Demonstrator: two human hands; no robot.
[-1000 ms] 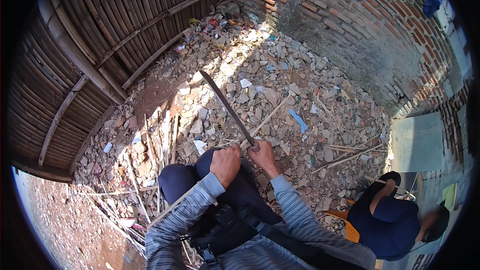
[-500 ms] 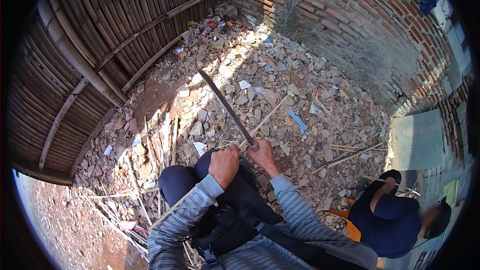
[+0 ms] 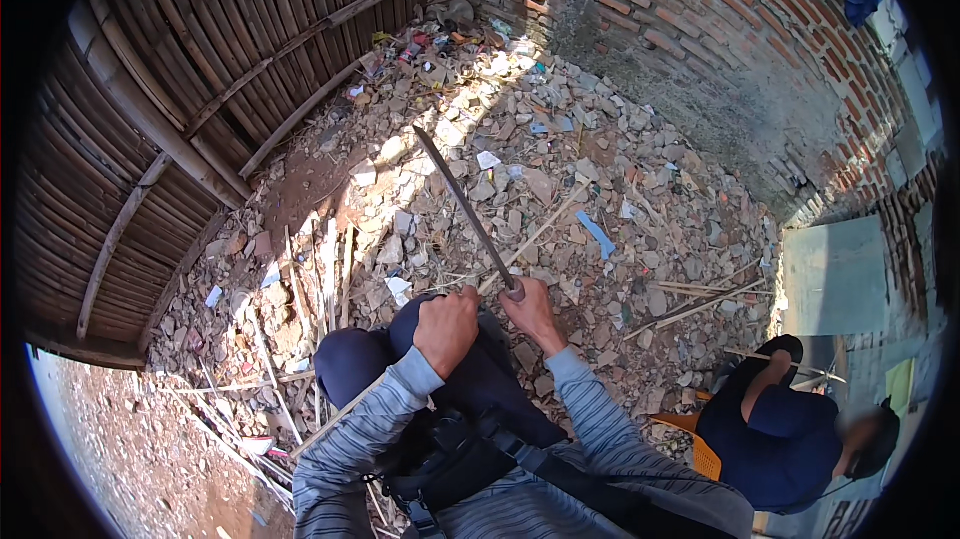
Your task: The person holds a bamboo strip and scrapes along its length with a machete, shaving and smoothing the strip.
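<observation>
Far left, a wall [image 3: 160,59] of dark slats crossed by poles. Next, over the rubble [image 3: 420,259], loose pale sticks [image 3: 331,274] in a scatter. Then the left hand [image 3: 446,330], wrapped in a fist around a long pale strip [image 3: 545,227], running from beside the left forearm up and rightward. Crossing that strip just ahead of the fist, a long dark knife [image 3: 465,204], tip up and left, handle clasped in the right hand [image 3: 531,313]; hands just beside each other, blade contact impossible to tell. Farther right, a flat blue piece [image 3: 597,236] on the stones, then a brick wall [image 3: 720,19], an orange perforated seat [image 3: 706,460] and another person [image 3: 770,449] in dark clothes.
</observation>
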